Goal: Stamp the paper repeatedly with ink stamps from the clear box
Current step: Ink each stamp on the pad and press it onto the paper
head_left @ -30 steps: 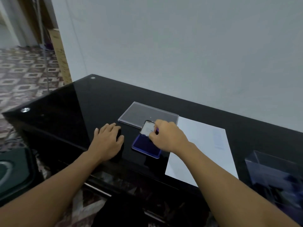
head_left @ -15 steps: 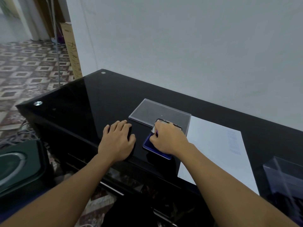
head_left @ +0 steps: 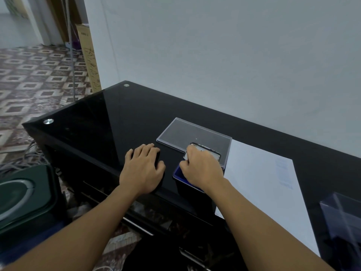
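Left hand [head_left: 143,171] flat on table [head_left: 117,114] | right hand [head_left: 201,169] curled over centre ink pad [head_left: 177,172] (grasp hidden) | risk: unbraced pad may slide

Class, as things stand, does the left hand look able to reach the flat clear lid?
Probably yes: only bare tabletop lies between the left hand and the clear lid, and the right hand, over the ink pad, is off to the side.

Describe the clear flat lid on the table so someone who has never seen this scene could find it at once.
Start at the black glass table against the grey wall. Just beyond the right hand, left of the white paper, a clear lid lies flat. Unlike the blue ink pad before it, it is shallow and transparent, with the table showing through.
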{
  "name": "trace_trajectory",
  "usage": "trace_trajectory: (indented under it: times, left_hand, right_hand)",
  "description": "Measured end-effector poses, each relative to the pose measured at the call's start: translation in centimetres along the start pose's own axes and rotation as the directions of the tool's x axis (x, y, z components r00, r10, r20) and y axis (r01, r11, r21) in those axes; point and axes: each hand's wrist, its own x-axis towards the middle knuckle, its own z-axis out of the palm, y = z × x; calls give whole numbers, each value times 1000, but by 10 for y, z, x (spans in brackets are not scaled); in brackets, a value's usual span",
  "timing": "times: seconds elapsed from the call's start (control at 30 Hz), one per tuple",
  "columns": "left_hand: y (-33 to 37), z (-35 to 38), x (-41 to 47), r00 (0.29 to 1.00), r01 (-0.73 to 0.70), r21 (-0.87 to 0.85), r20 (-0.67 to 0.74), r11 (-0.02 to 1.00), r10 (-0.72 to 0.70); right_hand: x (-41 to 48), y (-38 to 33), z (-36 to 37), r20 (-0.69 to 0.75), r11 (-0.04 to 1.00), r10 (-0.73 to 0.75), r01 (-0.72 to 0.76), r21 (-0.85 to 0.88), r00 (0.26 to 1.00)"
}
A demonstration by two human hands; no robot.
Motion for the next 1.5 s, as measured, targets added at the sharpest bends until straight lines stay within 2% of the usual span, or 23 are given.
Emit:
trace_trajectory:
  times: [0.4, 1.5]
  left_hand:
    - [0, 1, -1, 1000, -1, -5, -12, 1000, 1]
    - [0, 1, -1, 1000, 2, 0, -10, 1000, -2]
  right_hand:
    - [-14, 1, 2, -16, 998, 7, -6, 56, 1000]
    - [-10, 1, 6, -54, 1000, 12, -11, 25, 998]
